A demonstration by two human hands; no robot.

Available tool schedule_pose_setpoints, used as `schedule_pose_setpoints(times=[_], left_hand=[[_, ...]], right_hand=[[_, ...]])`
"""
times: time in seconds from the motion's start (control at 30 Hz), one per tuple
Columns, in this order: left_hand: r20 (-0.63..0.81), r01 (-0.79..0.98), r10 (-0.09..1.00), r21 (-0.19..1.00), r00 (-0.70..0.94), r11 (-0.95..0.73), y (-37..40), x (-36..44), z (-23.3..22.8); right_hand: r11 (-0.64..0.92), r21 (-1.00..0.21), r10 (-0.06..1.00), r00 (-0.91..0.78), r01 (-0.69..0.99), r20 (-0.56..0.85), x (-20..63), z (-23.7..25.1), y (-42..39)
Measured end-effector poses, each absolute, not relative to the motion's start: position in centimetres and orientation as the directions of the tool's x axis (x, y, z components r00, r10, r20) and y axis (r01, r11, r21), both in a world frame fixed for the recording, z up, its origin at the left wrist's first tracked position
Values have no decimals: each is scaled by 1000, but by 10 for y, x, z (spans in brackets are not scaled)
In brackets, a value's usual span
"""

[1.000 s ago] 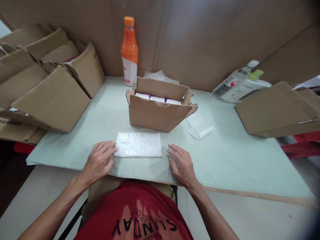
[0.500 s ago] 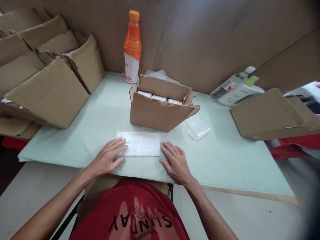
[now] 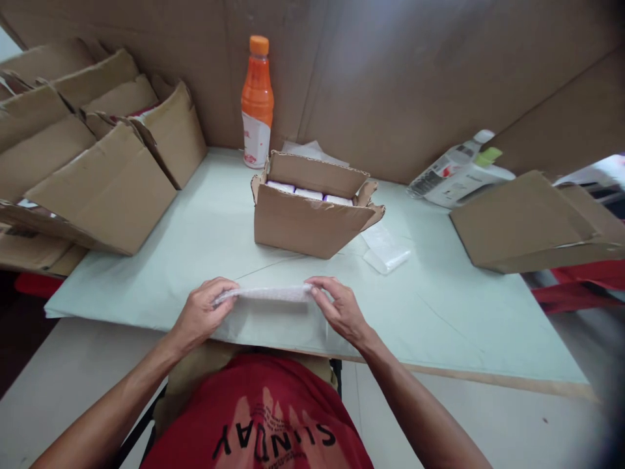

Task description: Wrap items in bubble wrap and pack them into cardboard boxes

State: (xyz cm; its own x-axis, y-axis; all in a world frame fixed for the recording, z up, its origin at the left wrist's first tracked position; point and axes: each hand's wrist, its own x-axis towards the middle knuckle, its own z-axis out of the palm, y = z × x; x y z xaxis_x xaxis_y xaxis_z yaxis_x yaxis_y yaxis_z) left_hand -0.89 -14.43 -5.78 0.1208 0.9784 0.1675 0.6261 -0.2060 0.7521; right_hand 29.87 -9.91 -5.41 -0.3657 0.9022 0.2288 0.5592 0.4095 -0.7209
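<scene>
Lifting bubble wrap [image 3: 266, 294] off table [image 3: 439, 306] by both ends; half a second ago flat, palms resting at its edges, now raised and seen nearly edge-on, near side turned up toward body.
Left hand [image 3: 202, 314]: fingers clamped on left end, thumb on top.
Right hand [image 3: 339, 307]: fingers clamped on right end, thumb and forefinger pinching.
Position: front centre of table, just ahead of red shirt [image 3: 258, 423], apart from open box [image 3: 310, 218] behind it.
Reading: flattening finished, sheet now in hand; whether being folded or only picked up, cannot tell.
Box contents: three white items in a row, untouched.
Also present, unmoved: orange bottle [image 3: 256, 101] at back wall; small clear bag [image 3: 385, 251] right of box; cartons [image 3: 97, 156] stacked at left; flat carton [image 3: 532, 221] at right.
</scene>
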Motion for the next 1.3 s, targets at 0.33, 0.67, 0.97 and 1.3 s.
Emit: schedule_pose_setpoints(times=[0.33,0.67,0.97,1.3], left_hand=[[-268,354,963,898,-28,260,-141,2,-60],[181,643,965,720,189,-261,-151,13,-40],[612,758,766,400,197,-515,-36,40,100],[30,900,958,337,284,-277,71,44,107]], right_hand=[[-225,-943,944,-184,245,-273,322,-65,-102],[410,-761,888,-412,502,207,313,-58,-125],[526,-450,773,-185,722,607,339,95,-26],[436,27,900,-435,900,-31,317,121,65]])
